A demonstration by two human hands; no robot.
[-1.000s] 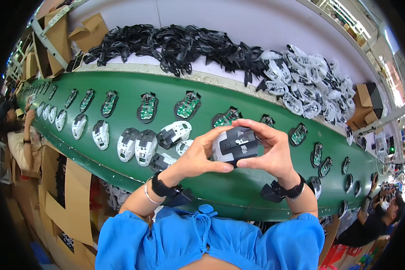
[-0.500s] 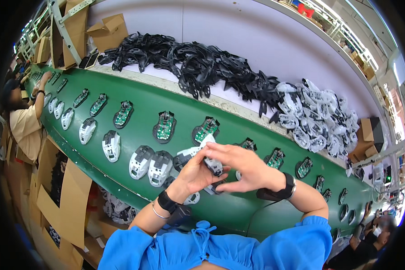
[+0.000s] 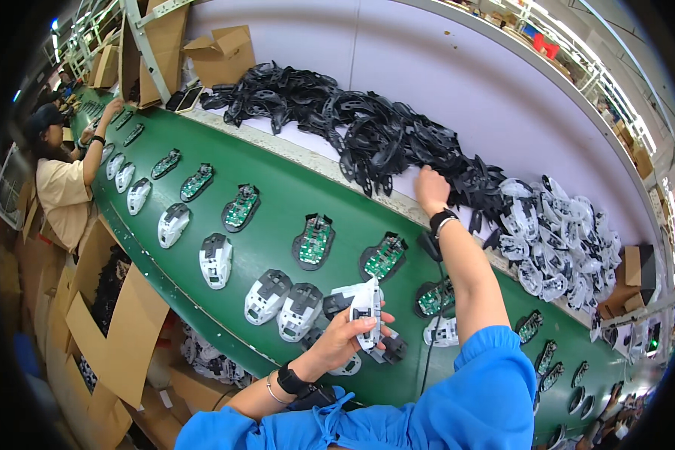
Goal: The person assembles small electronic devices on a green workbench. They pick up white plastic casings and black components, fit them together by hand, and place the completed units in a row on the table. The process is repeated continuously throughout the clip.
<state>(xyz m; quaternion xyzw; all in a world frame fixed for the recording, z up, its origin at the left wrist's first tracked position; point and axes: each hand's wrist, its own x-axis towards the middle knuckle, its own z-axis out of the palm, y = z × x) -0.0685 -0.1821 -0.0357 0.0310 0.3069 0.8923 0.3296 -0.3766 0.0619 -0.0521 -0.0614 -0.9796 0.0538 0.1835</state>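
My left hand (image 3: 339,339) is closed around a white computer mouse shell (image 3: 365,311) with dark parts, tilted up on its end above the green table. My right hand (image 3: 432,190) reaches far over the table to the near edge of a heap of thin black plastic parts (image 3: 397,124). Its fingers are curled, and their tips are hidden, so what they hold does not show. Below my left hand lie more white and black mouse shells (image 3: 301,311). Beyond it, a mouse base with a green circuit board (image 3: 383,256) rests on the table.
Mouse bases with boards (image 3: 313,241) and white shells (image 3: 216,260) line the green table (image 3: 270,169). A heap of white shells (image 3: 532,225) sits on the back ledge at right. Cardboard boxes (image 3: 112,330) stand at left, near a co-worker (image 3: 64,184). A cable (image 3: 430,352) hangs by my right arm.
My right hand has left the mouse shell and stretched forward to the black heap. My left hand keeps the shell, now turned upright. The view has shifted, moving the scene rightward.
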